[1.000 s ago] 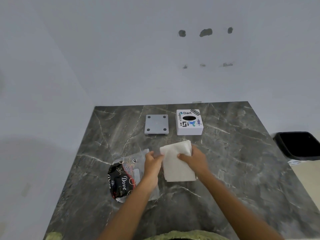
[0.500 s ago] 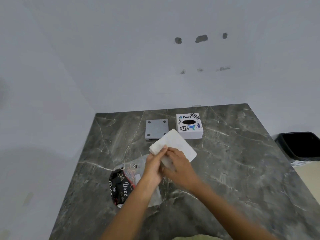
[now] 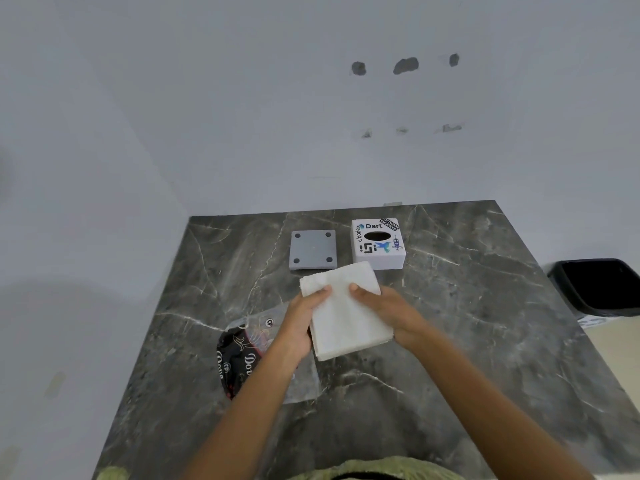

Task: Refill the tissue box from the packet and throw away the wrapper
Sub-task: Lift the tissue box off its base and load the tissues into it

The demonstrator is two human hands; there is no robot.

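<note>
Both hands hold a white stack of tissues (image 3: 344, 317) above the middle of the table. My left hand (image 3: 304, 320) grips its left edge and my right hand (image 3: 386, 306) grips its right edge. The empty wrapper (image 3: 249, 355), black and clear plastic, lies flat under my left forearm. The white tissue box (image 3: 378, 242) with stickers and an oval slot stands at the back of the table. Its grey base plate (image 3: 312, 250) lies apart, to the left of the box.
The dark marble table (image 3: 467, 323) meets a plain wall at the back and left. A black bin (image 3: 602, 285) stands on the floor beyond the table's right edge.
The tissue stack left the table surface, was turned between my hands, and is now held flat by both side edges, a little nearer the box.
</note>
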